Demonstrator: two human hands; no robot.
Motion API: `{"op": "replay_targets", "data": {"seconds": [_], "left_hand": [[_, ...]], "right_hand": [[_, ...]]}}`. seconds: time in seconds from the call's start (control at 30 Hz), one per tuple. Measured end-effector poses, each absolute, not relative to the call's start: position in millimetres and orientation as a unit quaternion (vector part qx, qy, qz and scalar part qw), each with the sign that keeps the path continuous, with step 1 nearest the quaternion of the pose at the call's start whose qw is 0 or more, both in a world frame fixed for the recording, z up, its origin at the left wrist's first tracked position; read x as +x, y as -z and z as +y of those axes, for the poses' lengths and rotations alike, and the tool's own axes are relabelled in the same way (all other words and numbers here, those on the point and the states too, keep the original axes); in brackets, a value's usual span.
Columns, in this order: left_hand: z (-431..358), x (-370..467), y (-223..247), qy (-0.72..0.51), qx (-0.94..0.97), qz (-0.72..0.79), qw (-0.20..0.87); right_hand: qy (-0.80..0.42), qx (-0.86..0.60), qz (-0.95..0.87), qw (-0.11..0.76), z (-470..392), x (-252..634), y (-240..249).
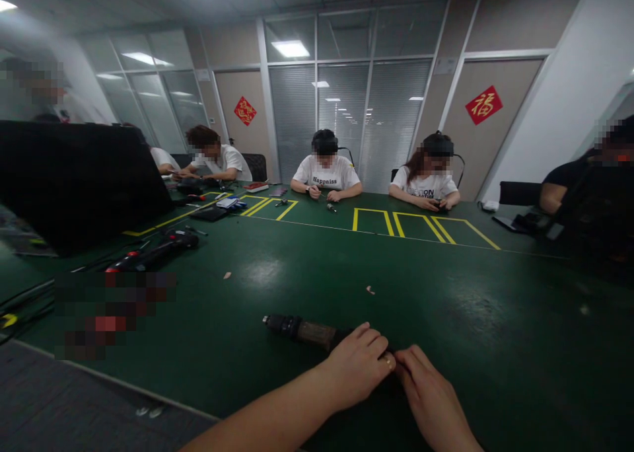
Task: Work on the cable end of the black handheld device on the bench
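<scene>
A long black electric screwdriver (pixel 313 333) lies low over the green table, its metal tip pointing left. My left hand (pixel 359 361) is closed around its rear part, a ring showing on one finger. Close by on the right, my right hand (pixel 430 387) has its fingers pinched together at the tool's back end, against the left fingertips. Whatever lies between the right fingers is hidden.
Two paper scraps (pixel 227 275) (pixel 370 290) lie on the green table (pixel 446 287). To the left are a black-and-red power tool (pixel 153 252), cables (pixel 30 295) and a large black panel (pixel 74 181). Several people sit across, beyond yellow tape outlines (pixel 374 210).
</scene>
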State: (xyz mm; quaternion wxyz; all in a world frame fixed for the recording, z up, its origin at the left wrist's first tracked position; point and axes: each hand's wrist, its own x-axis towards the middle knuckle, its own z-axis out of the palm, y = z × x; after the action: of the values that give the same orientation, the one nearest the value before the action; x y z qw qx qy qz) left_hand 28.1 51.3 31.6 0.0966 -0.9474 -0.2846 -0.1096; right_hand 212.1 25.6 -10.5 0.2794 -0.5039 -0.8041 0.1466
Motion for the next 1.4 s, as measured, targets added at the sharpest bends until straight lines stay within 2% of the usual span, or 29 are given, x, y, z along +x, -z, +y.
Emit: {"op": "replay_targets", "data": {"seconds": [0.37, 0.53, 1.4], "left_hand": [[55, 35, -35, 0.112, -0.922, -0.37, 0.016], [52, 31, -43, 0.099, -0.899, -0.427, 0.017], [48, 31, -35, 0.121, -0.92, -0.363, 0.081]], "right_hand": [[-0.088, -0.529, -0.793, 0.289, 26, 212, 17], [-0.078, -0.535, -0.793, 0.281, 27, 211, 13], [-0.109, -0.535, -0.787, 0.287, 24, 207, 3]]}}
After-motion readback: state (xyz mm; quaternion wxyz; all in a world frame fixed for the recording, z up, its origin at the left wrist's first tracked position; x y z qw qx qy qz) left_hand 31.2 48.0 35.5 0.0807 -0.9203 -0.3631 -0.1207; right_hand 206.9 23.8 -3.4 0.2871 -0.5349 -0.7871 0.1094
